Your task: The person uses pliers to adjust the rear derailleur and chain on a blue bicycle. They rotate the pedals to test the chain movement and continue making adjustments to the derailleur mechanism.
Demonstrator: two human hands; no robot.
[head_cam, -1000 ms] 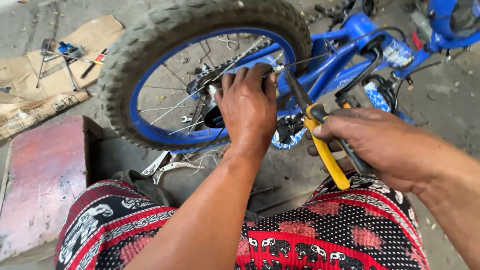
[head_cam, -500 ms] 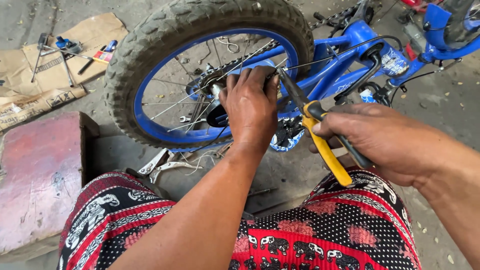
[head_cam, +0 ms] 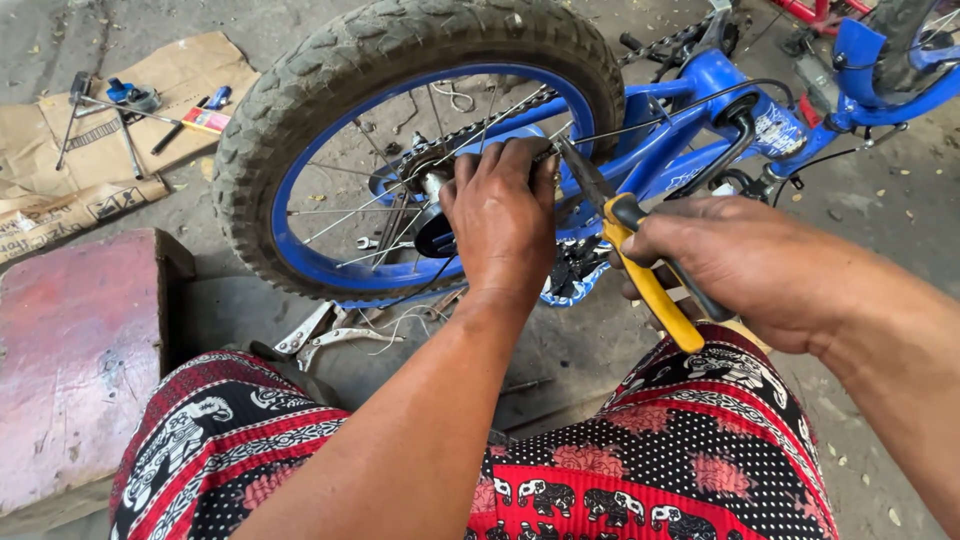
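A blue child's bicycle lies on the ground, its rear wheel (head_cam: 300,110) with a knobby grey tyre and blue rim in front of me. My left hand (head_cam: 505,215) rests over the hub and chain area, fingers curled on the frame by the axle. My right hand (head_cam: 745,265) grips yellow-handled pliers (head_cam: 640,260), whose dark jaws point toward the axle beside my left fingers. What the jaws bite on is hidden by my left hand.
A metal clamp tool (head_cam: 325,335) lies on the concrete under the wheel. Flattened cardboard (head_cam: 90,170) at the upper left carries a cross wrench and screwdrivers. A reddish block (head_cam: 75,350) sits at the left. My patterned red and black trousers (head_cam: 640,470) fill the foreground.
The view has shifted slightly; both hands stay at the axle, with the pliers held in about the same place.
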